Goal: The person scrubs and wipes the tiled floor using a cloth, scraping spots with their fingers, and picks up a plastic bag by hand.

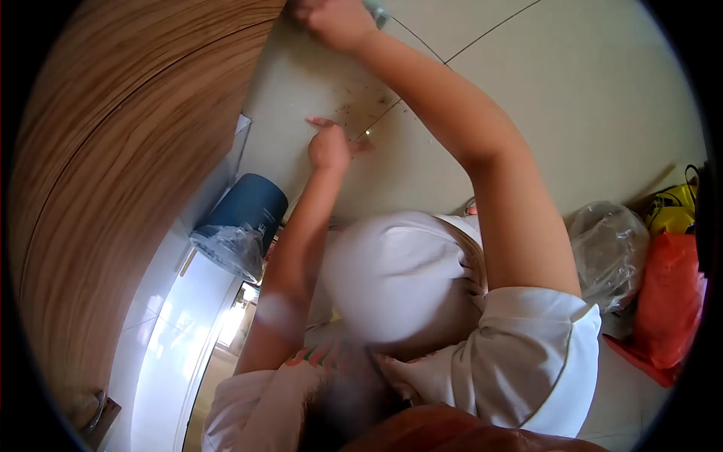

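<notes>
My left hand (pixel 331 145) is low over the tiled floor (pixel 557 98), with its fingers and thumb apart and nothing visible in them. Scattered dark crumbs of dirt (pixel 365 99) lie just beyond and beside it. My right hand (pixel 335 24) reaches across to the top edge of the view, close to the wood-grain cabinet (pixel 151 98). Its fingers are blurred and partly cut off, so whether they hold anything is unclear. Beside that wrist, a small greenish, see-through thing (pixel 378 13) shows only in part.
A dark blue bin (pixel 252 203) with a clear plastic liner (pixel 230 248) stands by the cabinet at left. At right lie a clear plastic bag (pixel 608 252), a red bag (pixel 669 301) and a yellow bag (pixel 672 209). My bent knee (pixel 399 264) is between my arms.
</notes>
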The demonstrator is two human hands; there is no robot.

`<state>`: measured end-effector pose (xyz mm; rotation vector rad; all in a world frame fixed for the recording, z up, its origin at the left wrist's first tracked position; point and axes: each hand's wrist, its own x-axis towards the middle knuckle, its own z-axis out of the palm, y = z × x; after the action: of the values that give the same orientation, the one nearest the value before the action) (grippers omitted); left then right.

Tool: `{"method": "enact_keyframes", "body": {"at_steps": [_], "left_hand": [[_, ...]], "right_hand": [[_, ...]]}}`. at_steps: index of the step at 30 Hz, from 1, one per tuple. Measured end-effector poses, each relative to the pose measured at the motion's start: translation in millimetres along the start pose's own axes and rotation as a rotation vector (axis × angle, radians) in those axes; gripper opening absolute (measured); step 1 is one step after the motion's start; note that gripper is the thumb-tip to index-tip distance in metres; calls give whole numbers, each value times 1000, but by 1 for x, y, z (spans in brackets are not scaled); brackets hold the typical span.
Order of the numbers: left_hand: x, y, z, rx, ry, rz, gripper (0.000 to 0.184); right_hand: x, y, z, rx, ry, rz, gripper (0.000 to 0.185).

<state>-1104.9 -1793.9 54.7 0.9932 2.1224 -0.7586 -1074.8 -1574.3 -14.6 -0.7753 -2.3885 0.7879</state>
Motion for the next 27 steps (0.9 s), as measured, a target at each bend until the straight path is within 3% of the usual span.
{"method": "enact_keyframes", "body": {"at_steps": [3,6,9,12,13,15,17,18,19,20,21,22,25,27], "left_hand": [[14,-13,18,-1,-34,5,140],[13,-21,24,-31,-9,114,134],[5,-6,11,-10,-36,-26,138],[6,-16,26,-66,3,37,103],[5,-20,32,-160,43,22,92],[7,-32,55,-197,38,91,94],[-18,-28,51,-298,109,37,98],[-31,-25,49,-349,147,13,101],[-38,-26,61,-421,283,35,102],[-44,-26,61,-485,428,59,104],[-52,-22,62,-480,316,-4,97],[-60,-24,69,-580,364,-24,94],[-83,-31,95,-946,440,-125,79],[-86,-38,113,-1110,547,-196,75]], "right_hand": [[0,-9,46,146,-22,-347,25],[6,-44,69,170,-228,-376,25],[-10,-77,87,203,-396,-408,31],[-35,-93,90,303,-630,-481,32],[-28,-104,55,330,-955,-312,35],[-46,-94,61,579,-968,-307,39],[-59,-81,71,533,-439,-406,44],[-58,-76,75,509,-364,-294,44],[-46,-78,70,414,-112,-335,40],[-34,-83,76,342,-78,-220,36],[-20,-87,83,302,-96,-253,31],[-8,-97,86,268,-123,-278,28],[10,-131,117,141,-533,-358,26],[13,-149,150,88,-578,-409,26]]}}
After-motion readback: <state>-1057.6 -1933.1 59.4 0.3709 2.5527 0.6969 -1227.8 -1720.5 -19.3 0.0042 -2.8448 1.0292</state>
